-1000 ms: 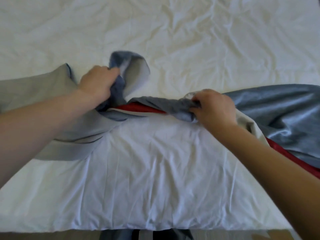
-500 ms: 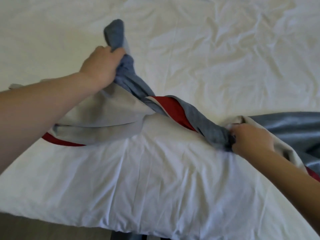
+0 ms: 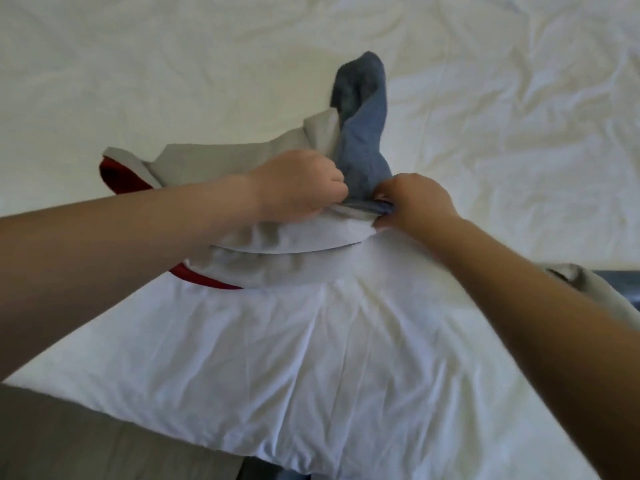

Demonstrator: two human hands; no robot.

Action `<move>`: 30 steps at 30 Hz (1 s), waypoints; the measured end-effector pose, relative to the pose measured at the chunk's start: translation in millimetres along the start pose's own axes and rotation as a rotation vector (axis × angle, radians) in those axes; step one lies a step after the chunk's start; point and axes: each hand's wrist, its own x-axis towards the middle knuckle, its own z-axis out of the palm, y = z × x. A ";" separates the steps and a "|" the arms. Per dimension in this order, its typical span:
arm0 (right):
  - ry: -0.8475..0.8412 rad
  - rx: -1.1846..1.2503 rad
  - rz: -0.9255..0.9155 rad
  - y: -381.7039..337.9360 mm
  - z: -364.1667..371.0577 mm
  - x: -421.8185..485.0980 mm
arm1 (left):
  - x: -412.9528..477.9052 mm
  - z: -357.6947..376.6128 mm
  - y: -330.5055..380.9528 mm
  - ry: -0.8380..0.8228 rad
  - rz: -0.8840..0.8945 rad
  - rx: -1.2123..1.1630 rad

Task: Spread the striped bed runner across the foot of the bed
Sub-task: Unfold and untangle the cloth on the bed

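Runner location: soft striped bed runner in blue-grey, pale grey and red bands (image 3: 363, 147), bunched on wrinkled white bed sheet (image 3: 346, 341), toward the foot edge; not spread yet.
Left grip: left hand (image 3: 301, 183) fisted, fingers curled tight into a wad of the pale grey layer, no gap seen.
Right grip: right hand (image 3: 415, 202) just beside left grip, nearly touching; thumb and fingers pinched on a thin folded blue-grey edge; fingertips partly hidden by cloth.
Beyond grip: blue-grey tongue stood up, pointed away from the body, tip drooped.
Left of grip: pale grey face and red band fanned out, folded over itself.
Right of grip: rest of cloth passed under right forearm, showed again near frame edge.
Near side of grip: bare sheet, then grey floor (image 3: 86, 438) past the mattress edge.
Long axis: judged side to side across the bed, but kinked at the grip, middle twisted upward; stripe direction unreadable inside the bunch.
Step in hand: likely sorting out the twist at the middle, finding one clean edge.
Doing it well: best kept to a single layer per hand, same long edge in both, then hands drawn apart sideways, low over the sheet, striped face up.
Risk: two layers pinched together, twist carried along; sheet dragged into wrinkles.
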 end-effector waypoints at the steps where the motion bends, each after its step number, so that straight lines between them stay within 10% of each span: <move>1: 0.001 0.005 -0.050 2.7 -6.9 2.4 | -4.4 -1.0 -3.1 0.020 0.005 0.031; 8: -0.027 -0.074 -0.261 9.8 -35.6 4.4 | -34.4 3.3 -16.3 0.146 0.044 0.122; 19: 0.338 -0.102 -0.021 83.1 -81.8 -0.5 | -130.8 -23.5 -71.6 0.013 -0.267 0.162; 30: 0.275 -0.127 0.054 20.7 -40.8 -11.2 | -87.9 8.3 -11.1 -0.054 -0.373 0.008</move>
